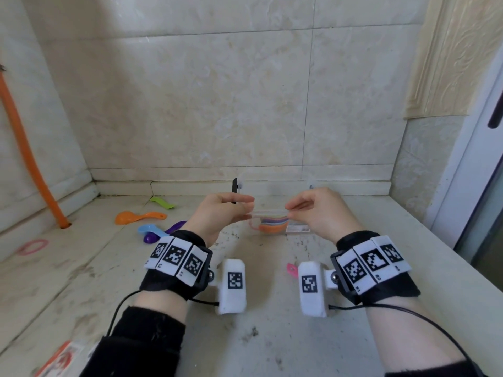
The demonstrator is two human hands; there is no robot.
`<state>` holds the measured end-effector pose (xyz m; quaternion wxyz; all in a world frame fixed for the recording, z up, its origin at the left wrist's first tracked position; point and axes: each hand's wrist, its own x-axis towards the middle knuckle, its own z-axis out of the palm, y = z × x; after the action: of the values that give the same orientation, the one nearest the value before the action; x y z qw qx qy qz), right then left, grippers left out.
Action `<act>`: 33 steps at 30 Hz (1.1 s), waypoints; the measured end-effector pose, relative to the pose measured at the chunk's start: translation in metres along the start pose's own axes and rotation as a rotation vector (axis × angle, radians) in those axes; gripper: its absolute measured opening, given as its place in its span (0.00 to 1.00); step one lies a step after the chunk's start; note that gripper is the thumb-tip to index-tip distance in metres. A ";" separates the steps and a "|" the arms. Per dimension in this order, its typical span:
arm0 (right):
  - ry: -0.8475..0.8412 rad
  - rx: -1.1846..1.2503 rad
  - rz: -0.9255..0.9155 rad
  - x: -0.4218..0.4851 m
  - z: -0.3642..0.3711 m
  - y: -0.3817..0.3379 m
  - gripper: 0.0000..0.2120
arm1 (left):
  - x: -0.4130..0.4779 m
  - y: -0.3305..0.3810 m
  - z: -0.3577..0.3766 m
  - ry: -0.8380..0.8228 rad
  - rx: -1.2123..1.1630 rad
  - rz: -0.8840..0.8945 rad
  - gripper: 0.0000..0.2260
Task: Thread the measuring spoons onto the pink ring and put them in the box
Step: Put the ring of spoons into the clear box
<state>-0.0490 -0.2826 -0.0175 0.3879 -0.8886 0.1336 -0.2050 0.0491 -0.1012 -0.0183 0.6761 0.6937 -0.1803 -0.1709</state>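
At bench (258, 336) centre, both hands are on the clear box (269, 214). Left hand (217, 213) pinches its left top edge, right hand (319, 210) pinches the right. Can't tell if the box is lifted or resting. Coloured shapes show through the box wall; contents or printed label, unclear.

Pink ring (32, 246) lies alone far left on the bench, nothing threaded on it. Four spoons lie loose left of the hands: green spoon (162, 202), orange spoon (138, 217), blue spoon (147, 229), purple spoon (150, 238), the last two touching. Small pink piece (292, 269) near the right wrist, maybe another spoon handle.

Judgement: threading not started. Still to do: thread every spoon onto the ring, put the set in the box.
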 end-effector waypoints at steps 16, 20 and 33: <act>0.109 -0.021 0.088 0.018 0.020 -0.007 0.05 | 0.010 -0.006 -0.006 0.152 -0.200 -0.103 0.19; 0.107 -0.035 0.103 0.030 0.026 -0.014 0.05 | 0.017 -0.010 -0.010 0.137 -0.233 -0.098 0.17; 0.096 -0.124 0.083 0.064 0.037 -0.016 0.07 | 0.026 -0.019 -0.018 0.033 -0.261 -0.138 0.23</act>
<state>0.0266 -0.2736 -0.0117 0.3335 -0.8938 0.2013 -0.2224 0.0806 -0.0976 -0.0368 0.7500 0.6134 -0.0972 -0.2276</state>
